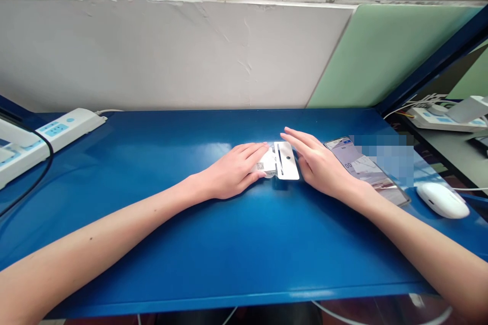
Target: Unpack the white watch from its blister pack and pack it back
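Note:
At the middle of the blue table lies a small clear plastic packet (pixel 270 161) with a white label and a printed square code. My left hand (pixel 241 168) grips its left part, fingers over the far edge and thumb along the near one, hiding much of it. Joined to or touching its right end is a white card (pixel 288 162) with a long dark slot and a small round hole; I cannot tell which. Just right of the card is my right hand (pixel 318 162), fingers stretched out and holding nothing.
Right of my right hand lies a phone (pixel 375 175) with its screen lit, partly under my wrist. A white mouse-shaped object (pixel 442 200) sits near the right edge. Power strips stand at the left (pixel 57 134) and far right (pixel 438 118). A wall (pixel 171 56) closes off the back.

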